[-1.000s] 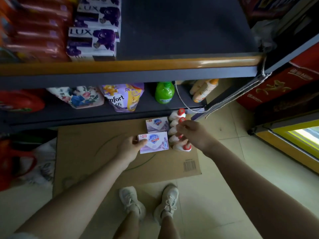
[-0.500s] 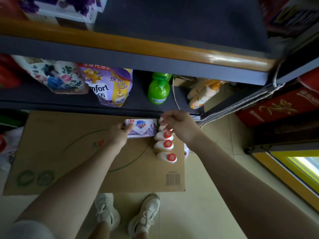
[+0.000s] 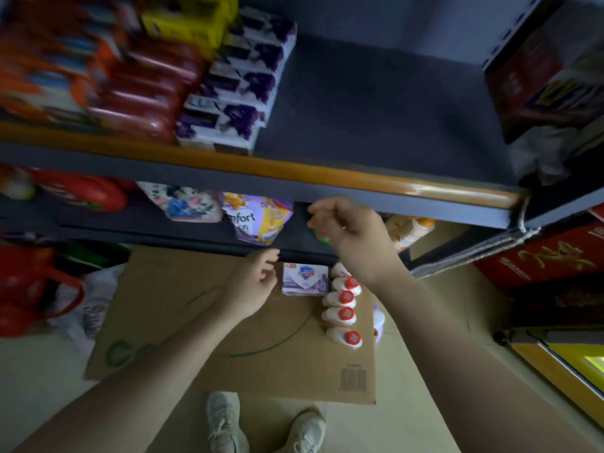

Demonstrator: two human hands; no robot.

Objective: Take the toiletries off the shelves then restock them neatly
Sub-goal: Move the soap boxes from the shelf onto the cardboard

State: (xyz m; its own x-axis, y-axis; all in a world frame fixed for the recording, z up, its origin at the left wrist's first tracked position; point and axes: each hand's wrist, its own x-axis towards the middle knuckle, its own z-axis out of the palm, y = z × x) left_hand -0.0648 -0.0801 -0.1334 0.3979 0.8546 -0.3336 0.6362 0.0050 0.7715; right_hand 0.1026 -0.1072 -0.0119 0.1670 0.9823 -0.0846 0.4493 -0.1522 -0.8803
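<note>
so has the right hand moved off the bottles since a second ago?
Yes. The right hand has risen from the red-capped bottles on the cardboard toward the upper shelf edge.

White bottles (image 3: 341,317) red-capped; soap box (image 3: 304,278) lilac-white; cardboard (image 3: 183,308) brown, green print.

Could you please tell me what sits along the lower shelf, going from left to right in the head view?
Red bag → floral pouch → purple Comfort refill pouch → green bottle, mostly hidden behind the right hand → orange-capped bottles.
</note>
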